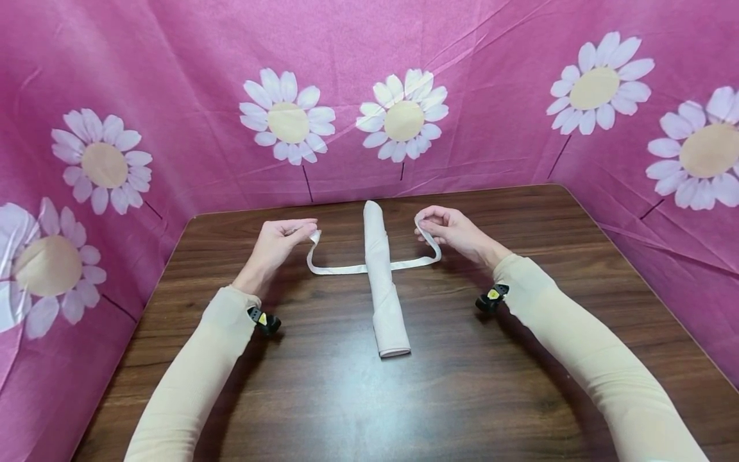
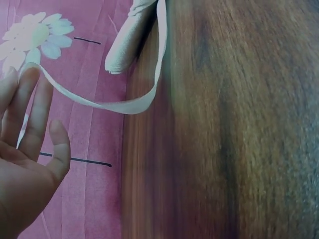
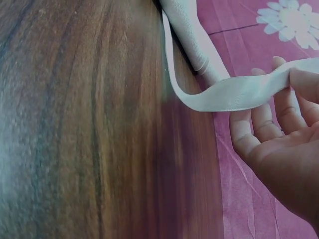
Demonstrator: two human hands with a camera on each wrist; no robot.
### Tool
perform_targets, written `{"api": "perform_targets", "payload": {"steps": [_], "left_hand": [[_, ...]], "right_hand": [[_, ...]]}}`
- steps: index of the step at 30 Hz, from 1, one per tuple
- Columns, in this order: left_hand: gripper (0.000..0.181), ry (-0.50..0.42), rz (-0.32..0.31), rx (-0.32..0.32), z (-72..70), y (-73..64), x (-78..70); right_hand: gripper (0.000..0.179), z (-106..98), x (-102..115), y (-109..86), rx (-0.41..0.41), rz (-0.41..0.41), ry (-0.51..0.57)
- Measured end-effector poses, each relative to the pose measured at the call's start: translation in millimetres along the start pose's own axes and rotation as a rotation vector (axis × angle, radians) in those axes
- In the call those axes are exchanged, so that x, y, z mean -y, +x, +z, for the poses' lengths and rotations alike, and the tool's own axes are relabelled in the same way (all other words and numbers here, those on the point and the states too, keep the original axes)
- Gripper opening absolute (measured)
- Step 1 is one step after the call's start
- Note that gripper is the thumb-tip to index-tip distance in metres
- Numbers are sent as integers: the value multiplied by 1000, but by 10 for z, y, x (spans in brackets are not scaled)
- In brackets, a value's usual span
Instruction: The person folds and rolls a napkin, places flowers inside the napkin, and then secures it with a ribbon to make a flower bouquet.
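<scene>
A rolled white cloth [image 1: 379, 276] lies lengthwise on the table, its near end showing folded layers. Under its middle passes a white ribbon [image 1: 340, 270], coming out on both sides. My left hand [image 1: 278, 247] pinches one ribbon end between thumb and fingers, left of the roll. On the other side my right hand [image 1: 453, 231] pinches the ribbon's other end. Both ends are lifted, and the ribbon sags down to the tabletop between each hand and the roll. In the right wrist view the ribbon [image 3: 234, 93] runs across the fingers, held by the thumb.
The brown wooden table [image 1: 369, 410] has rounded far corners. A pink curtain [image 1: 340, 38] printed with white daisies stands behind it and along both sides. Each wrist carries a small black camera mount [image 1: 264, 320] over a cream sleeve [image 1: 196, 366].
</scene>
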State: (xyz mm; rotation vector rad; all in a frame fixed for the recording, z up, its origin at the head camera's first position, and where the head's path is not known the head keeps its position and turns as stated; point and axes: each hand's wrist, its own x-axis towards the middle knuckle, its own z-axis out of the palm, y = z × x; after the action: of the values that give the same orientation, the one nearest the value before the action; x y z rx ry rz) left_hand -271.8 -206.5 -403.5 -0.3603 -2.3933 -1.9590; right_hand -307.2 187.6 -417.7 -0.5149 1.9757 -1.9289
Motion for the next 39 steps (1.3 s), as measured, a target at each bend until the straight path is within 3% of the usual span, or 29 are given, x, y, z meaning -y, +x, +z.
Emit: {"api": "perform_targets", "payload": {"steps": [5,9,13,20,28,33,39], "left_hand": [[50,-56,-35,97,34,3,-12],[42,-21,-8,158,66,8,-24],[31,20,45,173,115,30,-66],[30,7,64,172,199,44,-163],[29,-52,80,268,288,70,-200],[32,-81,103,313,359,70,-203],[33,-108,75,364,450,67,-163]], "right_hand": [[24,30,1,29,-43,39,-32],[29,52,-8,70,-53,62,-60],[29,92,-9,103,-54,71,-87],[29,205,19,142,-43,59,-121],[26,348,42,223,-30,38,-139],[25,433,74,245,-6,28,-96],[25,537,103,277,11,22,-65]]}}
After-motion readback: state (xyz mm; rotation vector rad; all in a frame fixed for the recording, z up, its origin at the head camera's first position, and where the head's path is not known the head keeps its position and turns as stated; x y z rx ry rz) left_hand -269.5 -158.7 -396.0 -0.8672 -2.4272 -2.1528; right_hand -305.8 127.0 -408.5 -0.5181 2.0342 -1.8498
